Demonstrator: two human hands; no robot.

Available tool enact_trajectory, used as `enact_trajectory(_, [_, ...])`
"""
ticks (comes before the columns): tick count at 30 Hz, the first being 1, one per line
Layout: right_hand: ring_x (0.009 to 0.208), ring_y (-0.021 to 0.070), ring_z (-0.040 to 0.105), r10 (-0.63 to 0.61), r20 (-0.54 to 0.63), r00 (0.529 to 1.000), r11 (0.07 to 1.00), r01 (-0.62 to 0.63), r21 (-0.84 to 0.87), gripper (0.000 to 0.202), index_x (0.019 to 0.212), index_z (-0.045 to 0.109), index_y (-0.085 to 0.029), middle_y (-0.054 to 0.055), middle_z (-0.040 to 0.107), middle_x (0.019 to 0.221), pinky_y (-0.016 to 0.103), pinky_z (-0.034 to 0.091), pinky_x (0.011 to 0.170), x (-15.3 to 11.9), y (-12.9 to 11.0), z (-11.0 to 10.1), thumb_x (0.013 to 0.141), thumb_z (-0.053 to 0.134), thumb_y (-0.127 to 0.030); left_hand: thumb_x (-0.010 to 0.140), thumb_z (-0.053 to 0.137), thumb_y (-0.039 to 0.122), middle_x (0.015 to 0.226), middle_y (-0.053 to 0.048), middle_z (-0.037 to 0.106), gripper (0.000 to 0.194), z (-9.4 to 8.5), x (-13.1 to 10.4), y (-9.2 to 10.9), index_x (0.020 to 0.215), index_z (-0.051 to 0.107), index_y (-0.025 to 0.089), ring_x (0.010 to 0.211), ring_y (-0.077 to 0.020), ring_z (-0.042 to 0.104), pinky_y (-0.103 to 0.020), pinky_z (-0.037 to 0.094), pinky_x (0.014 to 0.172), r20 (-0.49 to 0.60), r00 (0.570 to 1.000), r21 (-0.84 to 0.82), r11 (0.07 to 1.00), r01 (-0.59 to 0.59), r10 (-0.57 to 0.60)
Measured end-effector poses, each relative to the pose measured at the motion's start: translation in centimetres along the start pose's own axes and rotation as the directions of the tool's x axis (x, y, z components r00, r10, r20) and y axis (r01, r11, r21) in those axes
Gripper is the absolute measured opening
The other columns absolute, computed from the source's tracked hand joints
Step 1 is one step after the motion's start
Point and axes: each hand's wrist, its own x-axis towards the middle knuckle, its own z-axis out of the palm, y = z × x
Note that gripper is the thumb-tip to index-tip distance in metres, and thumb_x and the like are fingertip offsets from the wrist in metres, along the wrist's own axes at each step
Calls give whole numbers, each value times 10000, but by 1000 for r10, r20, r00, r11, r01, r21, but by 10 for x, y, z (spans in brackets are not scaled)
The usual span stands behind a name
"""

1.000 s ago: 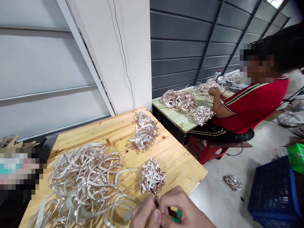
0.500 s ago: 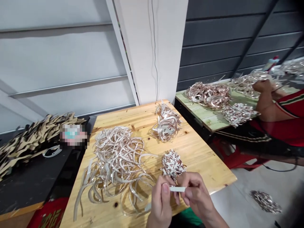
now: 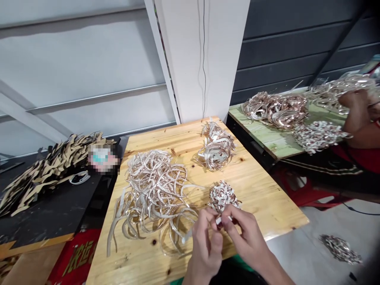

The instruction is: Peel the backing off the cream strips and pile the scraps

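Observation:
My left hand [image 3: 207, 247] and my right hand [image 3: 244, 229] meet low over the near edge of the wooden table. Between their fingertips is a small white strip [image 3: 219, 220], mostly covered by the fingers. My right thumb presses on it, and the left fingers pinch beside it. Just beyond the hands lies a heap of short, white and rose-gold pieces [image 3: 223, 194]. To the left, long curled strips [image 3: 154, 190], pale with shiny rose-gold edges, spread in a loose tangle. A bundle of similar long strips [image 3: 216, 148] sits farther back on the table.
On the right, a co-worker's arm [image 3: 359, 114] reaches over a green table [image 3: 258, 134] holding more strips. Brown and black cut pieces [image 3: 59, 166] cover a dark table at left. A pile of small pieces [image 3: 341, 248] lies on the floor near a red stool [image 3: 308, 194].
The white strip, earlier stretched straight between my hands, now shows only as a short bit at the fingertips. My hands have drawn closer together. The view has shifted slightly left.

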Motion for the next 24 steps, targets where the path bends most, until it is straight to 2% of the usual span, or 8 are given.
enact_trajectory(2, [645, 158, 550, -53, 8, 999, 998, 53, -36, 297, 817, 570, -227, -17, 578, 732, 275, 402, 635, 0, 1, -1, 1099, 516, -304, 1058, 428, 729, 834, -21, 542, 530, 1, 3, 0, 870, 517, 241, 765, -206, 554, -326, 450, 698, 52, 997, 35, 998, 53, -54])
enact_trajectory(4, [634, 154, 530, -68, 23, 997, 997, 69, -24, 291, 805, 559, -228, -27, 555, 715, 273, 390, 623, 0, 2, -3, 1088, 539, -293, 1123, 406, 587, 801, -10, 523, 454, 3, 5, -1, 840, 487, 241, 755, -198, 525, -329, 404, 703, 105, 985, 59, 990, 132, -137])
enact_trajectory(6, [631, 152, 518, -47, 12, 999, 998, 47, 50, 312, 787, 571, -225, -30, 550, 696, 273, 382, 621, 1, 3, -4, 1088, 552, -303, 1169, 335, 448, 798, -4, 518, 411, 5, 7, -1, 848, 482, 239, 746, -190, 504, -330, 382, 713, 154, 969, 9, 981, 196, -195])
enact_trajectory(8, [615, 144, 498, 13, -25, 1000, 978, -8, 209, 333, 771, 610, -214, -29, 561, 676, 268, 371, 605, 2, 5, -3, 1085, 584, -325, 1177, 306, 438, 798, 0, 502, 419, 7, 9, -1, 857, 489, 237, 735, -186, 482, -328, 384, 723, 196, 955, -90, 966, 242, -221])
enact_trajectory(13, [475, 101, 390, 232, -53, 971, 747, -143, 650, 346, 724, 657, -198, -50, 530, 562, 230, 293, 470, 4, 17, 1, 1021, 716, -365, 1153, 385, 521, 786, -4, 496, 466, 15, 8, -7, 813, 513, 228, 756, -188, 482, -316, 411, 755, 157, 930, -368, 854, 368, -333])
enact_trajectory(19, [393, 93, 255, 321, -114, 940, 578, -99, 810, 387, 665, 515, -237, -95, 361, 504, 199, 195, 354, 14, 17, 9, 996, 661, -374, 1049, 611, 597, 686, 23, 481, 513, 30, 13, -13, 724, 491, 219, 619, -143, 395, -271, 358, 609, 119, 874, -730, 555, 399, -472])
enact_trajectory(22, [411, 97, 190, 328, -174, 929, 510, -20, 860, 396, 649, 449, -248, -104, 297, 514, 192, 217, 358, 19, 11, 13, 981, 626, -372, 1025, 610, 637, 634, 53, 395, 555, 32, 19, -14, 692, 428, 232, 572, -132, 338, -265, 348, 584, 116, 844, -756, 504, 417, -524])
enact_trajectory(24, [421, 96, 186, 321, -209, 924, 492, 26, 870, 417, 635, 443, -244, -104, 292, 513, 190, 241, 374, 20, 9, 15, 971, 653, -376, 1013, 586, 688, 623, 52, 386, 593, 30, 20, -14, 664, 432, 235, 577, -139, 351, -274, 372, 603, 86, 836, -719, 547, 429, -542])
